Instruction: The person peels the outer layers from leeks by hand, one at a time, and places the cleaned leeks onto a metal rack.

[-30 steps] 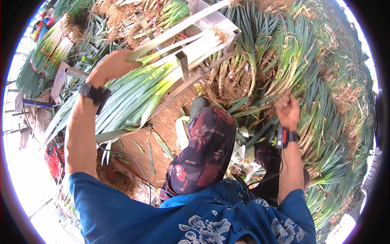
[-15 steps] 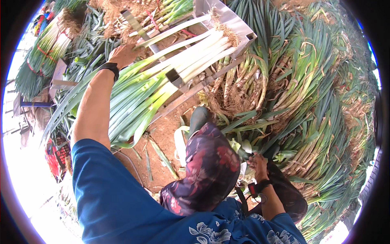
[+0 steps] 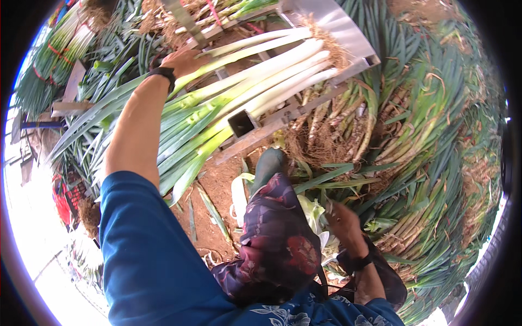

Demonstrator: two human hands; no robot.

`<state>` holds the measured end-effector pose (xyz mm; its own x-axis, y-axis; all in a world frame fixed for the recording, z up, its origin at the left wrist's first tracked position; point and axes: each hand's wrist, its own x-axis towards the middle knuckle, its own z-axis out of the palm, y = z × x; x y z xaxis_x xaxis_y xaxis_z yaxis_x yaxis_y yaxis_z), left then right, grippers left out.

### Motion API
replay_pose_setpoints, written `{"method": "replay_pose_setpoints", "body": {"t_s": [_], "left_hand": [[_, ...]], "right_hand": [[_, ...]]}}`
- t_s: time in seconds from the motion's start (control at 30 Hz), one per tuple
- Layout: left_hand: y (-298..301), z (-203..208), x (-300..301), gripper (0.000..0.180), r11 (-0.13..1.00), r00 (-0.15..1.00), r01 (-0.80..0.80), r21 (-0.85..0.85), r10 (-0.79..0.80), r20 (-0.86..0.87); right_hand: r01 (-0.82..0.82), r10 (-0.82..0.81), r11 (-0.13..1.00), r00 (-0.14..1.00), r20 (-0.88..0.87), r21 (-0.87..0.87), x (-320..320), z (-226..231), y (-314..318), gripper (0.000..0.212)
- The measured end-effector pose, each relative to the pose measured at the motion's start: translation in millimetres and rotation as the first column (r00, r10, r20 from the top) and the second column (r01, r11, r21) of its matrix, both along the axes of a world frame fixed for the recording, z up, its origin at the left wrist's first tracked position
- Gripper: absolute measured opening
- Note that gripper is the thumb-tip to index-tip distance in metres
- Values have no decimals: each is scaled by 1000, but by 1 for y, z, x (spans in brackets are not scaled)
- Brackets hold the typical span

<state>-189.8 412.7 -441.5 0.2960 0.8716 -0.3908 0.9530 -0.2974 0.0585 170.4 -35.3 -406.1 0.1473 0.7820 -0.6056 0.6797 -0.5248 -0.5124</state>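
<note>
On a metal frame in front of me lies a row of leeks [image 3: 272, 76], white stems and hairy roots to the right, green leaves to the left. My left hand [image 3: 185, 62] is closed round the green part of the uppermost leek, beside the frame's upright bar. The frame's metal end plate [image 3: 356, 46] stands by the roots. My right hand [image 3: 342, 220] is down beside my knee, near pale trimmed leaves [image 3: 312, 212]. Motion blurs its fingers, and whether they hold anything does not show.
A large heap of leeks [image 3: 413, 163] spreads along the right side. Tied bundles [image 3: 60, 54] lie at the far left. A square metal tube end [image 3: 241, 124] juts from the frame toward me. Loose leaves lie on the brown ground [image 3: 217, 190] by my boot [image 3: 268, 165].
In the picture, the frame and leeks have shifted right. The upper leeks now lie closer to the others, with my left hand still on them. My right hand has moved slightly and become blurred.
</note>
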Motion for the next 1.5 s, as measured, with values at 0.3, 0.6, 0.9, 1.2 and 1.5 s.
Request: {"method": "replay_pose_setpoints", "body": {"t_s": [0.3, 0.6, 0.9, 1.2, 1.5], "left_hand": [[19, 8, -42, 57, 896, 937, 62, -439, 99, 335], [15, 21, -67, 47, 923, 908, 32, -384, 134, 398], [5, 44, -65, 51, 774, 822, 29, -633, 341, 455], [24, 22, -62, 47, 819, 831, 52, -571, 282, 480], [18, 17, -64, 34, 861, 794, -23, -508, 324, 514]], "right_hand": [[37, 74, 821, 983, -170, 570, -46, 39, 248, 29], [-404, 468, 536, 873, 137, 742, -129, -33, 376, 28], [-656, 589, 613, 751, 300, 440, -149, -50, 403, 29], [-548, 507, 613, 825, 249, 569, -151, -60, 389, 20], [-516, 482, 606, 844, 236, 606, -148, -59, 388, 19]]}}
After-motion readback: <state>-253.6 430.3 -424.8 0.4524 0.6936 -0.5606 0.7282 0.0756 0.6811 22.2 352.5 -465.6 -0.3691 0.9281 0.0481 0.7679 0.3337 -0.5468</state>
